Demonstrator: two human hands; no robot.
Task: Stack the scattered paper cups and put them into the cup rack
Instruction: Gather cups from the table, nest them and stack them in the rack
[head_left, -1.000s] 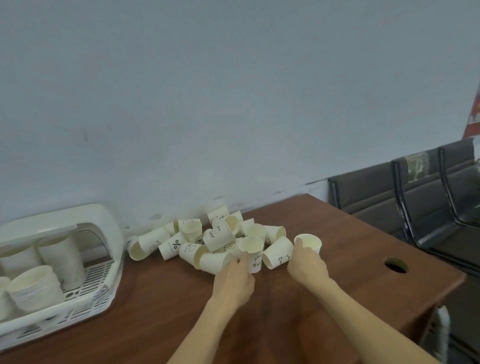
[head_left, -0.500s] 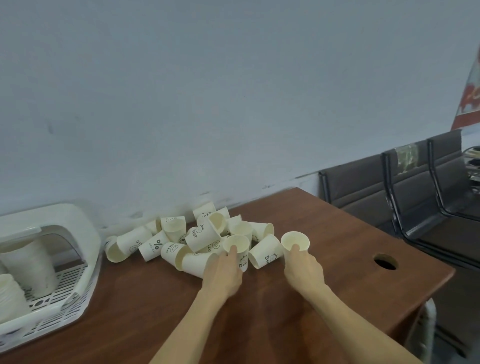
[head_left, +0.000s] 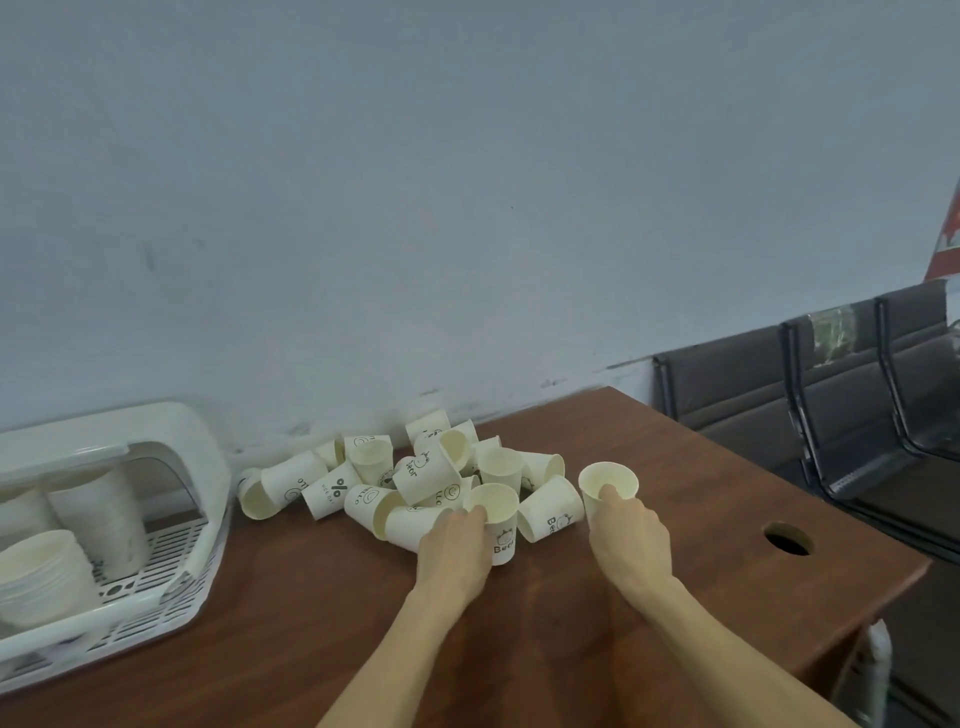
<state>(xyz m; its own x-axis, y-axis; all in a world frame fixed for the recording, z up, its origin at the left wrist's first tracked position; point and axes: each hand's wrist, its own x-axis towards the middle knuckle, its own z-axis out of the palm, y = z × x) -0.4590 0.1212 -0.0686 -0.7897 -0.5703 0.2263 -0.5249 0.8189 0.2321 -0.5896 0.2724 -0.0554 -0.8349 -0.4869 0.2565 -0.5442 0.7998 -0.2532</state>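
A: Clearly, two upright cups are taken at once. The left hand (head_left: 457, 545) is wrapped round the wall of the "Bear" cup (head_left: 496, 519), its grip curled on the near side, and the right hand (head_left: 631, 540) is closed on the lone cup (head_left: 609, 486), with one finger hooked over the rim into the mouth.

B: And where is the rest found?

A: The heap of paper cups (head_left: 405, 480) is spread on the bench (head_left: 311, 623) at about twelve o'clock from the left hand, most of them tipped on their sides and touching. The cup rack (head_left: 171, 587) is set at nine o'clock, with finished stacks (head_left: 47, 577) already stood in it.

B: How are such cups judged to handle?

A: They are judged very light and thin-walled, so they are easily crushed or ovalled if squeezed at mid-wall. The rolled rim and the base are probably the stiffest parts; a hold just under the rim, or thumb outside and finger inside, is best suited.

B: Any hazard?

A: Being so light, neighbours can be knocked rolling, and nested cups may be jammed if pressed down hard.
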